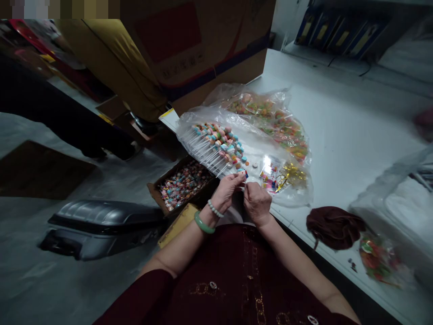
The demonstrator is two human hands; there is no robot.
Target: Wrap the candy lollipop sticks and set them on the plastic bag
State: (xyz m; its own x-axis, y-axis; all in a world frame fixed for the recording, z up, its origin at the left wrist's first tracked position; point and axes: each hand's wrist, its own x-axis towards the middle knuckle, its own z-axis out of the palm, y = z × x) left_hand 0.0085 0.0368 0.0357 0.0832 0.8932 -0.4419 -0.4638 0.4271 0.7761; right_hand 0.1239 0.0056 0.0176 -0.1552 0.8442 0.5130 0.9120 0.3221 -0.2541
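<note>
My left hand (228, 188), with a bead bracelet and a green bangle, pinches a small wrapper with red and blue print (245, 174); what is inside it is hidden. Close beside it, my right hand (257, 201) is closed in a fist, its fingers curled at the wrapper's lower side. What they grip is too small to make out. Just beyond lie many candy lollipops on white sticks (219, 142), spread on a clear plastic sheet (252, 146). To their right are printed clear wrappers (269, 169) and a bunch of gold twist ties (293, 175).
Bags of colourful candies (284, 124) lie behind. An open carton of wrapped lollipops (186, 183) stands below the table's left edge. A large cardboard box (209, 49) rises at the back. Right are a brown cloth (334, 227) and a candy bag (379, 257). People stand left, near a grey suitcase (104, 228).
</note>
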